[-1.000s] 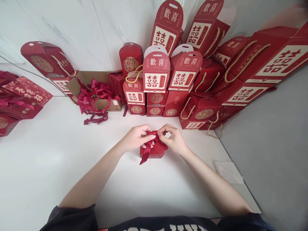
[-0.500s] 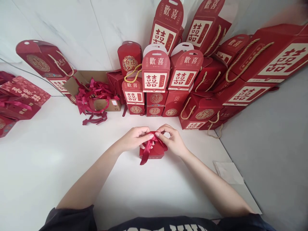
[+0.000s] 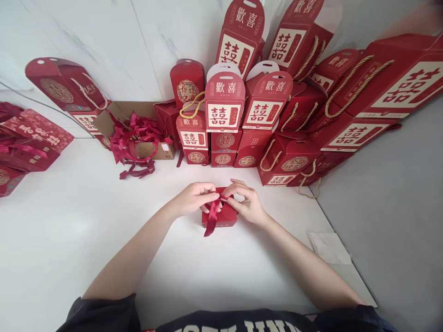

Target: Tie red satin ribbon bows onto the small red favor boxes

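A small red gift box (image 3: 226, 216) sits on the white table in front of me. Across its top runs a shiny red ribbon (image 3: 212, 220), with one tail hanging down over the front. My left hand (image 3: 199, 198) pinches the ribbon between thumb and fingers at the box's left side. From the right, my right hand (image 3: 247, 200) is closed on the ribbon near the middle of the box top. The fingers partly cover the place where the ribbon crosses, so I cannot make out whether it is knotted.
Behind the box stand stacked red gift boxes (image 3: 224, 103), some with rope handles. Left of them, a cardboard box (image 3: 162, 151) overflows with red ribbons (image 3: 133, 133). More decorated boxes (image 3: 38, 138) stand far left. A pale flat piece (image 3: 330, 247) lies by the right wall.
My right hand has shifted its fingers on the ribbon, and the part of the ribbon that hung at the box's right side is now drawn in toward the middle. My left hand stays nearly still.
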Action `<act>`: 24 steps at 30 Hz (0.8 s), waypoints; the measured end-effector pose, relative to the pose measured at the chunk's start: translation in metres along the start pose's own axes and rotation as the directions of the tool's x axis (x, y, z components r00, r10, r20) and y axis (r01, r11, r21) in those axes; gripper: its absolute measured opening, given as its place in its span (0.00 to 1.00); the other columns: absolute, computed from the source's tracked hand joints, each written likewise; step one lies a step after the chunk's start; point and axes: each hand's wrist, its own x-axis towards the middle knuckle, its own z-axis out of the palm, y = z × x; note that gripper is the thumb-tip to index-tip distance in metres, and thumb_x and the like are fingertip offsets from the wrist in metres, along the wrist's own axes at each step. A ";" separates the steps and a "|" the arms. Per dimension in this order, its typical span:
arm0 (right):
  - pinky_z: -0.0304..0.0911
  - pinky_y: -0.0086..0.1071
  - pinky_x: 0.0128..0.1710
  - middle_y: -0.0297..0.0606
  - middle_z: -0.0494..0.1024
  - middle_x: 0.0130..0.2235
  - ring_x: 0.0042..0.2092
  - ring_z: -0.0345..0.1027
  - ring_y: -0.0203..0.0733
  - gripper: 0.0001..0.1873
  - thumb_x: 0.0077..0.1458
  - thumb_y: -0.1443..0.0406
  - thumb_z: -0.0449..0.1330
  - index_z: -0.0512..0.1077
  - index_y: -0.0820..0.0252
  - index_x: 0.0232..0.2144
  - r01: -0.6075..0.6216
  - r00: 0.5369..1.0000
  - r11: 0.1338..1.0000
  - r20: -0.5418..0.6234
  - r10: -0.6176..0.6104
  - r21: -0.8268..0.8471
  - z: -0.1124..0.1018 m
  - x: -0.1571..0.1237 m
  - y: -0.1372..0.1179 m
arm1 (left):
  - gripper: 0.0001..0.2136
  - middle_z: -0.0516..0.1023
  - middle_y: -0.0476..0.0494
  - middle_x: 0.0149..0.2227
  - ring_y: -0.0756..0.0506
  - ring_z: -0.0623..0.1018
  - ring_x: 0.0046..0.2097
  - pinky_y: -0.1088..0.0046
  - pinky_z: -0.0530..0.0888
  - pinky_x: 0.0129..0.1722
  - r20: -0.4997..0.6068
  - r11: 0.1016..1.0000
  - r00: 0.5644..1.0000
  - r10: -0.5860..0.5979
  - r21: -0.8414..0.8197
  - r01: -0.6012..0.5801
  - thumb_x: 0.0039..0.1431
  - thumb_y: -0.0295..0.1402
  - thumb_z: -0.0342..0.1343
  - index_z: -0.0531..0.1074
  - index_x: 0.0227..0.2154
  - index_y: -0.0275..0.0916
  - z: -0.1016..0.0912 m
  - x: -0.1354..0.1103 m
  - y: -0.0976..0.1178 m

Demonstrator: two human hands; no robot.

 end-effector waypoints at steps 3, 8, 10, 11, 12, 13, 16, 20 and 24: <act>0.54 0.47 0.61 0.33 0.81 0.37 0.39 0.75 0.38 0.05 0.61 0.67 0.58 0.73 0.53 0.35 0.075 0.996 0.997 0.053 -0.074 -0.025 -0.005 0.001 0.001 | 0.13 0.80 0.44 0.32 0.47 0.80 0.36 0.75 0.73 0.29 0.003 1.000 1.000 -0.015 -0.010 0.015 0.60 0.42 0.54 0.66 0.28 0.36 0.000 0.000 -0.001; 0.51 0.46 0.63 0.33 0.80 0.38 0.41 0.74 0.37 0.08 0.62 0.69 0.56 0.73 0.52 0.35 0.192 0.959 0.969 0.241 -0.151 -0.157 -0.015 0.007 -0.006 | 0.14 0.79 0.43 0.30 0.47 0.79 0.32 0.76 0.70 0.25 -0.029 0.999 1.000 -0.008 0.035 0.009 0.61 0.43 0.53 0.65 0.28 0.37 0.002 0.002 -0.004; 0.52 0.46 0.63 0.33 0.80 0.37 0.41 0.74 0.37 0.08 0.61 0.70 0.55 0.73 0.53 0.35 0.195 0.955 0.967 0.256 -0.148 -0.167 -0.018 0.008 -0.009 | 0.13 0.77 0.46 0.28 0.49 0.76 0.29 0.76 0.69 0.24 -0.046 0.996 0.998 0.033 0.080 -0.029 0.58 0.42 0.55 0.63 0.28 0.38 0.002 0.002 -0.007; 0.52 0.46 0.62 0.33 0.80 0.37 0.41 0.74 0.37 0.08 0.60 0.70 0.55 0.73 0.53 0.36 0.188 0.957 0.968 0.254 -0.142 -0.168 -0.019 0.009 -0.010 | 0.12 0.76 0.48 0.28 0.50 0.75 0.28 0.76 0.69 0.25 -0.055 0.993 0.997 0.058 0.103 -0.052 0.56 0.40 0.58 0.63 0.29 0.38 0.002 0.002 -0.008; 0.52 0.46 0.62 0.34 0.79 0.37 0.42 0.74 0.38 0.08 0.60 0.70 0.55 0.73 0.53 0.36 0.179 0.958 0.970 0.252 -0.133 -0.166 -0.019 0.009 -0.011 | 0.12 0.75 0.49 0.27 0.50 0.75 0.28 0.76 0.69 0.26 -0.065 0.989 0.994 0.084 0.125 -0.075 0.55 0.38 0.59 0.62 0.30 0.38 0.002 0.002 -0.009; 0.51 0.46 0.63 0.34 0.79 0.38 0.42 0.74 0.38 0.09 0.59 0.71 0.55 0.72 0.53 0.37 0.170 0.959 0.972 0.254 -0.126 -0.161 -0.019 0.009 -0.011 | 0.11 0.74 0.51 0.27 0.51 0.74 0.27 0.76 0.69 0.27 -0.077 0.984 0.991 0.110 0.151 -0.097 0.53 0.35 0.60 0.62 0.30 0.39 0.003 0.001 -0.009; 0.51 0.47 0.63 0.35 0.80 0.40 0.44 0.74 0.39 0.09 0.59 0.69 0.56 0.73 0.53 0.40 0.149 0.960 0.979 0.258 -0.111 -0.136 -0.019 0.008 -0.012 | 0.08 0.75 0.52 0.30 0.51 0.74 0.28 0.76 0.68 0.29 -0.130 0.947 0.972 0.194 0.283 -0.151 0.53 0.31 0.58 0.64 0.34 0.40 0.006 -0.004 -0.006; 0.52 0.46 0.62 0.35 0.81 0.39 0.44 0.74 0.39 0.05 0.61 0.67 0.58 0.74 0.53 0.38 0.116 0.971 0.987 0.220 -0.090 -0.109 -0.017 0.007 -0.009 | 0.07 0.78 0.51 0.36 0.49 0.77 0.35 0.74 0.71 0.33 -0.194 0.833 0.933 0.302 0.530 -0.159 0.54 0.28 0.55 0.67 0.37 0.42 0.017 -0.012 -0.003; 0.54 0.45 0.61 0.35 0.81 0.40 0.43 0.75 0.39 0.05 0.61 0.66 0.58 0.75 0.53 0.38 0.111 0.974 0.990 0.205 -0.092 -0.083 -0.015 0.007 -0.008 | 0.09 0.77 0.50 0.38 0.46 0.77 0.40 0.71 0.72 0.38 -0.287 0.664 0.853 0.436 0.743 -0.089 0.55 0.25 0.51 0.68 0.37 0.43 0.032 -0.013 -0.010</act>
